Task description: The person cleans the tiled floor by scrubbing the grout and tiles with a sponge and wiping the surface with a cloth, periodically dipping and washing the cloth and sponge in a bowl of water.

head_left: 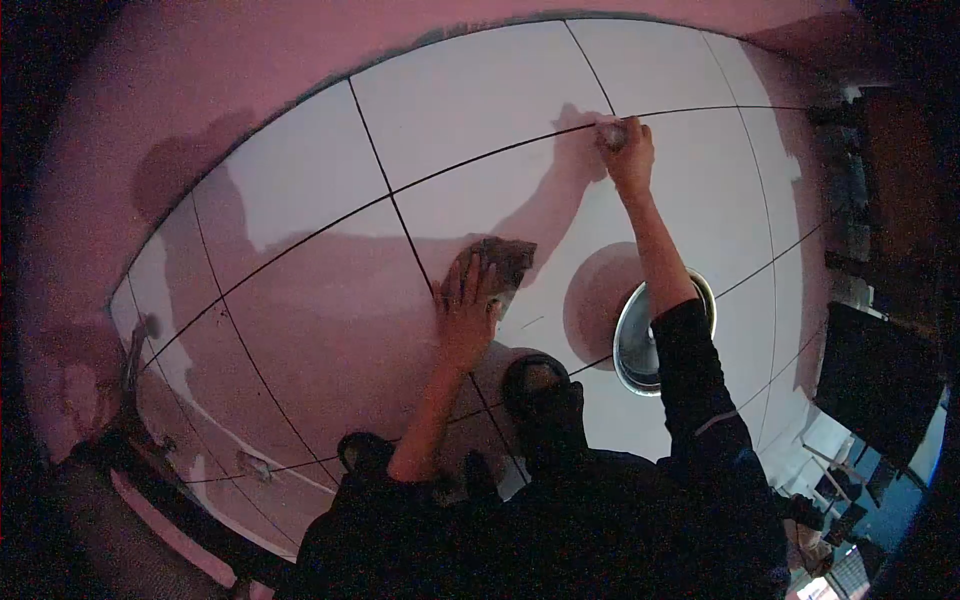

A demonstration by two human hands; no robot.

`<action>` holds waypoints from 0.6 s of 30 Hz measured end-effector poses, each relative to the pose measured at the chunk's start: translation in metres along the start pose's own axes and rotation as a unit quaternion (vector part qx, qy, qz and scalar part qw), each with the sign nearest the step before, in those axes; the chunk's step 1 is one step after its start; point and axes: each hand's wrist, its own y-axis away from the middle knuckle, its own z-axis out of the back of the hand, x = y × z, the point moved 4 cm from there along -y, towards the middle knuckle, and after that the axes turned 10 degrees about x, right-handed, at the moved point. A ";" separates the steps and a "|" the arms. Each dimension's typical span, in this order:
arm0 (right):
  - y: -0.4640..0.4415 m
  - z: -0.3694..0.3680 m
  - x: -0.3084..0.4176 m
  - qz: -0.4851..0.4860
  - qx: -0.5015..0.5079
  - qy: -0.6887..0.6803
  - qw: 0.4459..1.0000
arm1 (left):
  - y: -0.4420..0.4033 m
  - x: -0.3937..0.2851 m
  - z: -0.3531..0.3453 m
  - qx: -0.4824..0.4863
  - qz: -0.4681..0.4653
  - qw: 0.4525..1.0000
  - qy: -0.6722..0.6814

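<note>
My left hand (pixel 468 308) lies with its fingers spread on the near left part of a dark, crumpled cloth (pixel 512 260) on the white tiled floor (pixel 480 155). Farther forward and to the right, my right hand (pixel 630 158) has its fingers closed around a small pale object (pixel 611 136) at a dark tile joint; what the object is cannot be made out. A round metal basin (pixel 635 345) stands on the floor under my right forearm, which hides part of it.
My feet in dark sandals (pixel 538 382) are at the near edge. A pink wall (pixel 240 60) borders the floor at the far side. Dark furniture (pixel 880 360) stands at the right, and a dark curved frame (pixel 170 490) at the lower left.
</note>
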 end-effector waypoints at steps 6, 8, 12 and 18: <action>0.006 0.002 -0.002 0.047 0.010 -0.030 0.998 | 0.001 -0.001 -0.004 -0.039 -0.018 0.999 -0.013; 0.007 0.000 -0.002 0.013 -0.033 -0.006 0.999 | 0.001 0.000 0.000 -0.028 -0.017 0.999 -0.012; 0.017 0.001 0.021 0.111 0.035 -0.012 0.993 | 0.001 -0.001 -0.001 0.007 -0.014 1.000 -0.006; 0.016 -0.005 0.020 0.111 -0.016 0.000 0.994 | 0.000 0.002 -0.008 -0.013 -0.015 1.000 -0.008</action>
